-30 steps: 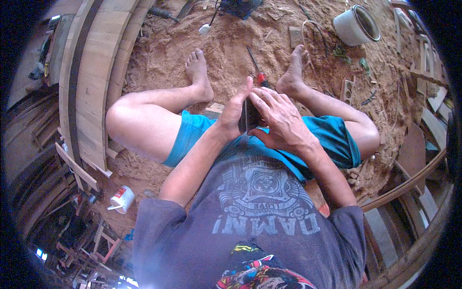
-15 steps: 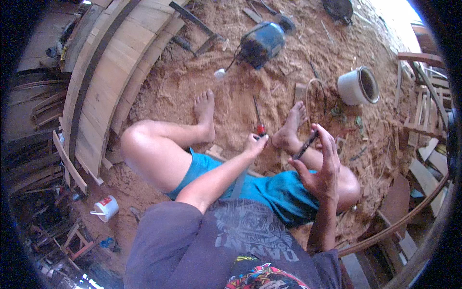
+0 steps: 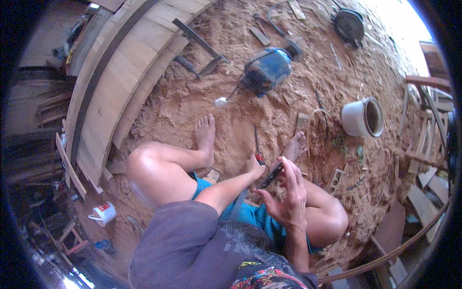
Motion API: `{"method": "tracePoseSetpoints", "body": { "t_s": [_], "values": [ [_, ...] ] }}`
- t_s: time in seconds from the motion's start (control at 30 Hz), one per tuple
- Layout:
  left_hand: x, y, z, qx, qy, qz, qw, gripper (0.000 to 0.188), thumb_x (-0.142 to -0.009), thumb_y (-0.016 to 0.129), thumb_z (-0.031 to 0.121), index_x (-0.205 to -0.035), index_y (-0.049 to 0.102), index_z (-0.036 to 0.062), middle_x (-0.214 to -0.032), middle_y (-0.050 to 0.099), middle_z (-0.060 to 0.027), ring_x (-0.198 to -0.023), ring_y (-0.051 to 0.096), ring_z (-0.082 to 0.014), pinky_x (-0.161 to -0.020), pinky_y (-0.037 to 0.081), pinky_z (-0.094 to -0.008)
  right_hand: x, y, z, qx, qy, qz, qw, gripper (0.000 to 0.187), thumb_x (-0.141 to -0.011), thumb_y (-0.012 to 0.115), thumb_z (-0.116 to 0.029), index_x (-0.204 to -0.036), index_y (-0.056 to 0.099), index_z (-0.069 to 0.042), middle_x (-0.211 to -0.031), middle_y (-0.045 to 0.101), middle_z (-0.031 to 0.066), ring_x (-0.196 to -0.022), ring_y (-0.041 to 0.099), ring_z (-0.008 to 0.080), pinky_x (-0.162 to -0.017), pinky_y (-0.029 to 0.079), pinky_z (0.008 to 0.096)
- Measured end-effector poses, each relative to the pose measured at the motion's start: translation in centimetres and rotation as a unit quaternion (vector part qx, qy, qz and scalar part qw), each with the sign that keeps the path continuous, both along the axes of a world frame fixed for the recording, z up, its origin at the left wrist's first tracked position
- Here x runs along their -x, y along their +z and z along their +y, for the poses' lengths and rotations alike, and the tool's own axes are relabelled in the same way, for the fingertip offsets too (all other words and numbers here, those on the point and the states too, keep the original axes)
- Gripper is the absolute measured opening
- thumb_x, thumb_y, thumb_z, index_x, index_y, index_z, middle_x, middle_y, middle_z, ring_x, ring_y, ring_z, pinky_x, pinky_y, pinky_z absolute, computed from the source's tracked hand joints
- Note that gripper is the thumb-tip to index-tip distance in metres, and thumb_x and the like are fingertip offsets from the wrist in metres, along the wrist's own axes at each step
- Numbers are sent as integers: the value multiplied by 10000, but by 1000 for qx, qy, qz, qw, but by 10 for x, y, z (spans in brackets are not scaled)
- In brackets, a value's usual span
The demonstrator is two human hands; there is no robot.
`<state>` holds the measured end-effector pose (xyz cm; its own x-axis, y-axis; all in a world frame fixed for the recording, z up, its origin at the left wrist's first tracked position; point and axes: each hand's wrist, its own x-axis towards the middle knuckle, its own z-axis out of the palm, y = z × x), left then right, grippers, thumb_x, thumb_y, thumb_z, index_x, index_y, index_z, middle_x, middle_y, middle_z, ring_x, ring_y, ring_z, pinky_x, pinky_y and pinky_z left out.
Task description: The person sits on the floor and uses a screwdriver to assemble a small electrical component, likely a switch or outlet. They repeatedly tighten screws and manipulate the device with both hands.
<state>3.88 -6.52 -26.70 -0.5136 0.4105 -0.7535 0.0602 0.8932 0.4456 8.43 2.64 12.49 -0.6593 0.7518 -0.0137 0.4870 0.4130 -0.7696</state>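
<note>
My left hand (image 3: pixel 255 167) is closed round the red and black handle of a screwdriver (image 3: pixel 256 137), whose long dark shaft points away between my feet. Close by on the right, my right hand (image 3: pixel 290 198) pinches a short dark bar (image 3: pixel 270 176) between its thumb and fingertips, the fingers held nearly straight. The bar slants, its near end close to my left wrist. Whether it touches the left hand I cannot tell. Both hands are over my lap, between my bent knees.
Beyond my feet lies a blue electric motor (image 3: pixel 267 71) with a white plug (image 3: pixel 221 101). A white bucket (image 3: pixel 355 119) and pale hose (image 3: pixel 308 124) are on the right. Wooden planks (image 3: pixel 118 72) line the left, near a smaller white bucket (image 3: pixel 104 213). Sawdust covers the ground.
My right hand has moved left with the dark bar, bringing it close to my left hand. The left hand keeps the screwdriver. The whole view has shifted, so the surroundings appear lower.
</note>
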Motion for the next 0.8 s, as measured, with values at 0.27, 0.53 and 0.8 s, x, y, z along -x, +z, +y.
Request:
{"method": "tracePoseSetpoints", "body": {
  "t_s": [0.27,0.53,0.8],
  "values": [
    [85,93,-9,4,-68,-251,966,460,-774,815,501,-834,750,49,-746,727,-85,-685,719,-206,-626,596,-361,30,3,-5,6,2,45,999,1008,-688,988,-131,-1553,482,-30,-1417,606,166,-1082,690,281,-769,604,353],
    [231,200,-91,-100,-31,-294,950,358,-892,726,431,-907,712,73,-812,707,-27,-648,654,-144,-552,540,-316,68,6,-1,-78,64,36,994,964,-684,953,-82,-1535,504,-22,-1337,633,152,-1018,687,271,-746,586,342],
    [446,286,-115,-99,-37,86,991,516,-788,802,364,-1149,721,4,-1012,775,-192,-945,781,-272,-815,628,-430,85,-16,1,-4,96,-50,994,987,-701,971,-184,-1545,481,-45,-1332,615,194,-1069,693,361,-922,584,438]
  ]
}}
